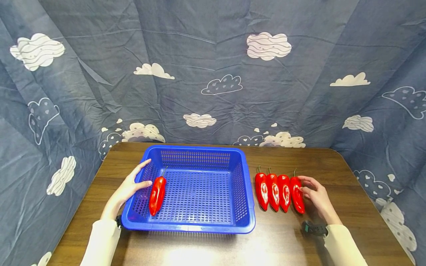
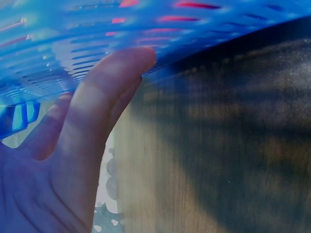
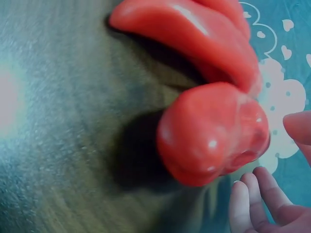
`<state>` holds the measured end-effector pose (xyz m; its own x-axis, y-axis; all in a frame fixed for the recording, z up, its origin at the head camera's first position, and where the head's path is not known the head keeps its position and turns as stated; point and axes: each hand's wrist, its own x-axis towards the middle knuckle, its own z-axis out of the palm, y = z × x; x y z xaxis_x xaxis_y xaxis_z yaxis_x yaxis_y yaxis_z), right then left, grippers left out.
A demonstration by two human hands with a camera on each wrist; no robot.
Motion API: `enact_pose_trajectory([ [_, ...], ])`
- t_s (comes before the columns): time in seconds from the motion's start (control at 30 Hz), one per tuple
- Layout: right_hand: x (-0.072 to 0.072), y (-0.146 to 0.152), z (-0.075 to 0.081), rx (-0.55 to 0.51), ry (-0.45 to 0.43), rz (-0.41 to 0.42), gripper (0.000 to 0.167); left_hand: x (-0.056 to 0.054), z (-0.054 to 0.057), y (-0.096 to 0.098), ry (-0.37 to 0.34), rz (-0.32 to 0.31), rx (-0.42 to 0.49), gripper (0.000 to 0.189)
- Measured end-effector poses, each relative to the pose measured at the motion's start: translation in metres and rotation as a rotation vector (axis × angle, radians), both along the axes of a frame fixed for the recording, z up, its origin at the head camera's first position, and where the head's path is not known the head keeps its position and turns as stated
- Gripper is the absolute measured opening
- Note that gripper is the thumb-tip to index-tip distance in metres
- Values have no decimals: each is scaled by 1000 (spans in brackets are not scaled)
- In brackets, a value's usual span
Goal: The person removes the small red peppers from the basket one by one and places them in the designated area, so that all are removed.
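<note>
A blue perforated plastic basket (image 1: 188,228) stands on the table. My left hand (image 1: 128,186) grips its left rim, the thumb reaching over the edge. In the left wrist view, fingers (image 2: 87,116) lie against the basket's outer wall (image 2: 92,48). One red chili pepper (image 1: 157,195) lies inside at the left, stem pointing away. Several more red peppers (image 1: 273,192) lie in a row right of the basket. My right hand (image 1: 317,197) is at the rightmost pepper (image 1: 297,195), thumb and fingers spread. The right wrist view shows that pepper (image 3: 204,136) between them and the other peppers.
The wooden table (image 1: 346,184) has a rounded far edge. A dark blue curtain (image 1: 213,103) with cloud prints hangs behind and on both sides. Bright glare lies on the table in front of the basket.
</note>
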<state>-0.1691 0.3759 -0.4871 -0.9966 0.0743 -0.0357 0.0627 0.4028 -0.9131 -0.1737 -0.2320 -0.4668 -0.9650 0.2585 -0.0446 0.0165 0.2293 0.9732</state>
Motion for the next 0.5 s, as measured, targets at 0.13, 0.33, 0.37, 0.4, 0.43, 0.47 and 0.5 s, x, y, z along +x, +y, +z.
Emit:
enact_pose_trajectory([
  [0.13, -1, 0, 5, 11, 26, -13, 40, 0, 0, 0, 7, 3, -7, 72],
  [0.33, -1, -6, 15, -10, 87, -12, 37, 0, 0, 0, 14, 3, -11, 72],
  [0.37, -1, -8, 17, -25, 97, -6, 36, 0, 0, 0, 12, 4, -10, 72],
  [0.4, -1, -10, 19, -45, 105, 0, 35, 0, 0, 0, 11, 3, -9, 72],
  [0.43, -1, -12, 20, -71, 115, 6, 34, 0, 0, 0, 10, 4, -8, 72],
  [0.47, -2, -15, 22, -95, 122, 15, 34, 0, 0, 0, 8, 4, -8, 72],
  [0.5, -2, -17, 23, -114, 127, 23, 33, 0, 0, 0, 7, 4, -6, 72],
])
